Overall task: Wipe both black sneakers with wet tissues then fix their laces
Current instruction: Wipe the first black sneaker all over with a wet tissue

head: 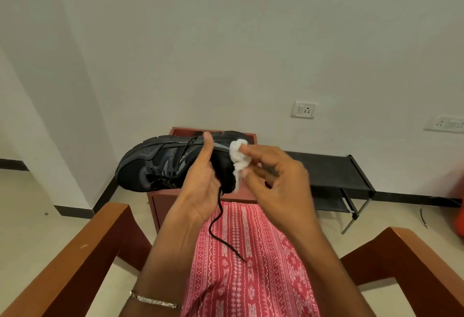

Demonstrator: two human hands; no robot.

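— What has the right hand [278, 181] got?

— A crumpled white wet tissue [238, 157], soft and lumpy, pinched between thumb and fingertips and pressed to the heel end of the black sneaker [170, 163].

— And the left hand [200, 186]?

— It grips the sneaker from below, palm turned up, thumb stretched along the side near the collar. The shoe lies on its side in the air, sole toward the wall, toe pointing left. Its upper is matte black mesh with smoother grey panels, and the sole is thick and ridged.

— The laces?

— One thin black lace [218, 226] dangles loose from the shoe, curling down onto a pink patterned fabric [246, 266] over the person's lap. A slim silver bracelet [154, 300] sits on the left wrist.

— What lies beyond?

— Directly behind the shoe, a reddish-brown wooden cabinet [200, 198]; the sneaker hangs over its front edge without resting on it. To its right stands a low black shoe rack [334, 173] with fabric shelves. Glossy wooden armrests [82, 254] frame both sides. The floor [37, 216] is pale tile, the wall [226, 40] plain white, with a switch socket [303, 109].
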